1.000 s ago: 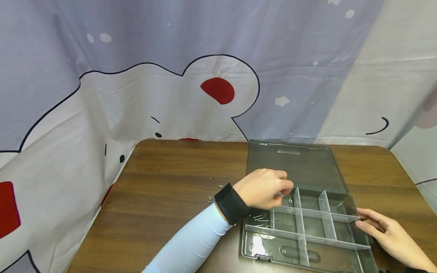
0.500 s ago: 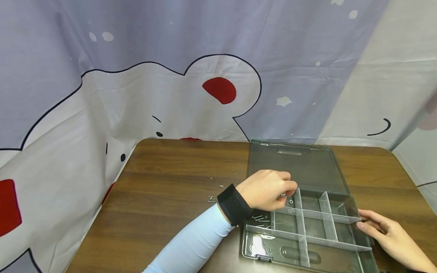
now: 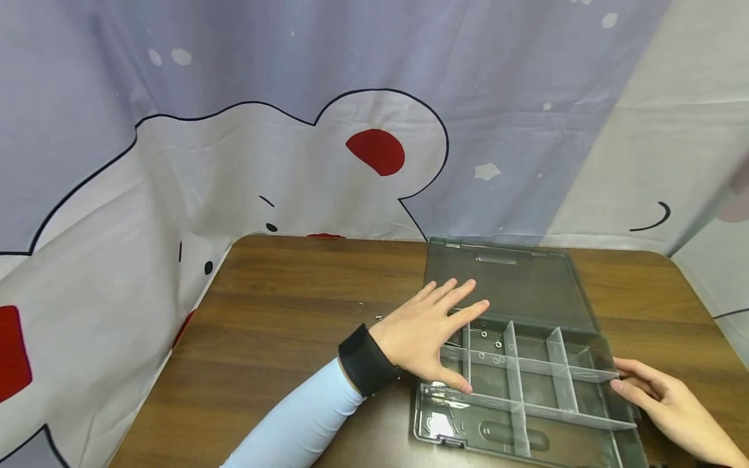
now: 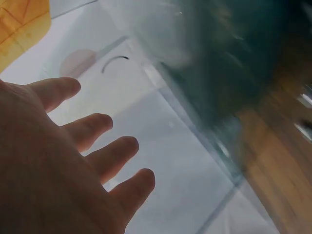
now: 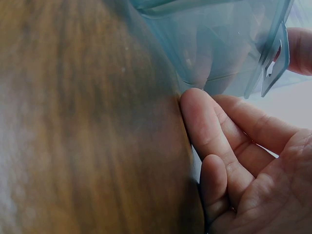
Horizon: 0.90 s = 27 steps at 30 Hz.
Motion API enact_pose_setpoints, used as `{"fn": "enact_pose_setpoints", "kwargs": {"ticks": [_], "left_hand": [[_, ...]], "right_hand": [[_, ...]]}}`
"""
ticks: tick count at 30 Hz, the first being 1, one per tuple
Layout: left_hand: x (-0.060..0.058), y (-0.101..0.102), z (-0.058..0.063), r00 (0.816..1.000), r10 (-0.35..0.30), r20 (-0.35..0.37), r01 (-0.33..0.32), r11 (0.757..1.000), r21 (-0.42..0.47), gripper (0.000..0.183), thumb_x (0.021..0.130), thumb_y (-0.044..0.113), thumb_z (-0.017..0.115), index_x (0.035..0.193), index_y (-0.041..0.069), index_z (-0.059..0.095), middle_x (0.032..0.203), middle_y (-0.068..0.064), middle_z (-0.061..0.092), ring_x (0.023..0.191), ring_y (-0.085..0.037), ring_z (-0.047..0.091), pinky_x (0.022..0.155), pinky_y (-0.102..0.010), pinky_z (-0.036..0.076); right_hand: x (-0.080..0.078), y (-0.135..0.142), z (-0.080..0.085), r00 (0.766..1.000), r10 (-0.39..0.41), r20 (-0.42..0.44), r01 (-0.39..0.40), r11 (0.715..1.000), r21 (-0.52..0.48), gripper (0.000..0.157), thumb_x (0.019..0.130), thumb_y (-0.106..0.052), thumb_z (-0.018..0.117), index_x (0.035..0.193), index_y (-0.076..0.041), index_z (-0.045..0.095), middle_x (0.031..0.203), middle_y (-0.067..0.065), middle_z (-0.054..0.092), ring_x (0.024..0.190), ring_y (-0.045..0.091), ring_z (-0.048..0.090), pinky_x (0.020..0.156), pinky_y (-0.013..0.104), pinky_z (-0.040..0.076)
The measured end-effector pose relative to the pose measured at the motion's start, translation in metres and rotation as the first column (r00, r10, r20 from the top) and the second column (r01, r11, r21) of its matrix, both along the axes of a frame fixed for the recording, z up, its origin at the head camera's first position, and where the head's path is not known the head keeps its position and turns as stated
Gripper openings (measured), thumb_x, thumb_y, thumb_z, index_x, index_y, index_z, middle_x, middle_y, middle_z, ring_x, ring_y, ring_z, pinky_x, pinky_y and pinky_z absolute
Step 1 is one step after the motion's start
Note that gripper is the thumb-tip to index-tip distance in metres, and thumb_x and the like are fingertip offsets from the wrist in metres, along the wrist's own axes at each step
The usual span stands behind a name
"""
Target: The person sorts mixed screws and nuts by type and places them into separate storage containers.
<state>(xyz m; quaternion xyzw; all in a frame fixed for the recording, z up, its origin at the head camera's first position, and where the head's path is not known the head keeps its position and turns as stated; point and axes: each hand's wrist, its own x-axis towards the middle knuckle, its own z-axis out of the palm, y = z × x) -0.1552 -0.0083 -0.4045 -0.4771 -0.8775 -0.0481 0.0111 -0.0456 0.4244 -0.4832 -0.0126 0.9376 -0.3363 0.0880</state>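
My left hand is spread above the left side of a grey translucent compartment box, fingers straight and holding nothing. The left wrist view shows the same bare, splayed fingers. Several small metal nuts lie in the box's back compartment, just right of that hand. Screws in the left compartments are mostly hidden under it. At the box's right side my right hand holds the wall, thumb near the rim. Its other fingers are bent against the outside in the right wrist view.
The box's lid lies opened back on the wooden table. Small loose screws lie on the tabletop left of the box. A patterned curtain hangs behind the table.
My left hand has let go of a small metal nut over the back compartment, opened its fingers and moved left. More nuts show there. My right hand has stayed at the box's side.
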Motion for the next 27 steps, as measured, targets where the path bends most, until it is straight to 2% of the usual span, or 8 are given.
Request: {"fn": "enact_pose_setpoints", "kwargs": {"ticks": [2, 9, 13, 16, 21, 24, 27], "left_hand": [[-0.001, -0.016, -0.004, 1.0, 0.013, -0.004, -0.013, 1.0, 0.007, 0.126, 0.071, 0.091, 0.062, 0.167, 0.027, 0.014, 0.175, -0.01, 0.009, 0.161, -0.035, 0.017, 0.128, -0.055, 0.022], [0.0, -0.069, -0.016, 1.0, 0.028, -0.011, -0.028, 0.999, 0.042, 0.121, 0.073, 0.087, 0.066, 0.166, 0.023, 0.022, 0.172, -0.015, 0.02, 0.156, -0.041, 0.03, 0.126, -0.058, 0.025], [0.003, -0.088, -0.023, 1.0, 0.024, 0.007, -0.025, 0.998, 0.062, 0.117, 0.074, 0.082, 0.071, 0.165, 0.021, 0.028, 0.169, -0.015, 0.029, 0.154, -0.035, 0.036, 0.123, -0.058, 0.031], [0.006, -0.096, -0.028, 1.0, 0.011, 0.015, -0.012, 0.997, 0.076, 0.109, 0.076, 0.074, 0.075, 0.162, 0.021, 0.034, 0.163, -0.011, 0.04, 0.147, -0.028, 0.044, 0.118, -0.053, 0.04], [0.013, -0.103, -0.037, 0.999, -0.047, -0.022, 0.049, 0.995, 0.09, 0.073, 0.082, 0.049, 0.083, 0.144, 0.018, 0.059, 0.135, -0.004, 0.059, 0.116, -0.018, 0.06, 0.1, -0.037, 0.052], [0.016, -0.105, -0.042, 0.995, -0.075, -0.059, 0.079, 0.995, 0.062, 0.045, 0.085, 0.034, 0.083, 0.124, 0.018, 0.07, 0.117, 0.001, 0.061, 0.1, -0.013, 0.061, 0.09, -0.029, 0.054], [0.02, -0.105, -0.046, 0.992, -0.089, -0.093, 0.093, 0.995, 0.033, 0.023, 0.086, 0.023, 0.081, 0.108, 0.019, 0.074, 0.104, 0.004, 0.06, 0.091, -0.01, 0.061, 0.083, -0.026, 0.055]], "right_hand": [[0.0, 0.0, 0.0, 1.0, 0.003, -0.005, -0.003, 1.0, -0.003, 0.055, 0.107, -0.026, 0.056, 0.148, 0.009, 0.045, 0.124, 0.018, 0.068, 0.092, -0.015, 0.059, 0.07, 0.014, 0.051], [0.001, -0.001, 0.001, 1.0, 0.013, -0.01, -0.013, 1.0, 0.008, 0.054, 0.107, -0.023, 0.055, 0.147, 0.012, 0.043, 0.128, 0.031, 0.063, 0.091, -0.017, 0.056, 0.07, 0.012, 0.049], [0.002, -0.002, 0.002, 1.0, 0.019, -0.022, -0.019, 1.0, 0.017, 0.052, 0.107, -0.02, 0.056, 0.146, 0.012, 0.043, 0.125, 0.03, 0.064, 0.091, -0.018, 0.055, 0.069, 0.011, 0.047], [0.002, -0.003, 0.003, 0.999, 0.012, -0.034, -0.012, 1.0, 0.018, 0.052, 0.106, -0.02, 0.057, 0.146, 0.011, 0.045, 0.123, 0.026, 0.066, 0.091, -0.017, 0.056, 0.069, 0.012, 0.048], [0.001, -0.004, 0.002, 1.0, 0.007, -0.028, -0.007, 1.0, 0.008, 0.052, 0.106, -0.021, 0.057, 0.146, 0.01, 0.045, 0.121, 0.021, 0.068, 0.091, -0.016, 0.058, 0.07, 0.013, 0.05], [0.002, -0.003, 0.001, 0.999, 0.012, -0.034, -0.012, 1.0, 0.002, 0.052, 0.106, -0.02, 0.058, 0.146, 0.01, 0.045, 0.12, 0.019, 0.068, 0.091, -0.016, 0.058, 0.07, 0.013, 0.05], [0.002, -0.002, 0.0, 0.999, 0.014, -0.047, -0.014, 1.0, -0.001, 0.051, 0.106, -0.019, 0.058, 0.146, 0.01, 0.046, 0.118, 0.015, 0.069, 0.091, -0.015, 0.059, 0.07, 0.013, 0.05]]}}
